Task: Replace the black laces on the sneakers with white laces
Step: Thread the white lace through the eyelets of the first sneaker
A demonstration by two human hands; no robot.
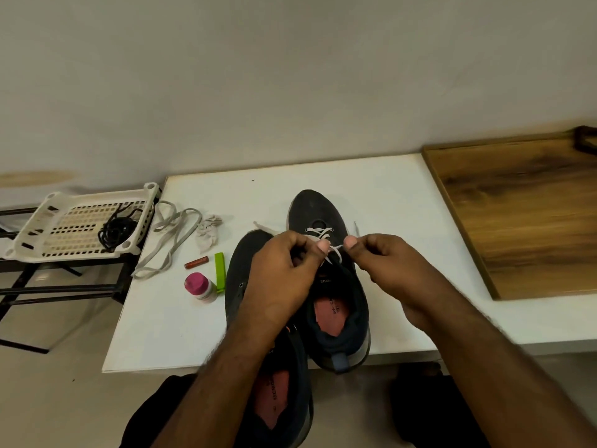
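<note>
Both hands are pinching the white lace (324,240) over the right sneaker (326,279) on the tabletop (387,195): left hand (284,276) and right hand (384,270) each gripping one run. Pulling unevenly is likely leaving mismatched ends. The white basket (80,227) is holding the black laces (116,231).

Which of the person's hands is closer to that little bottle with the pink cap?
Left. The left hand is over the sneakers just right of the pink-capped bottle; the right hand is farther right, beyond the sneaker being laced.
</note>
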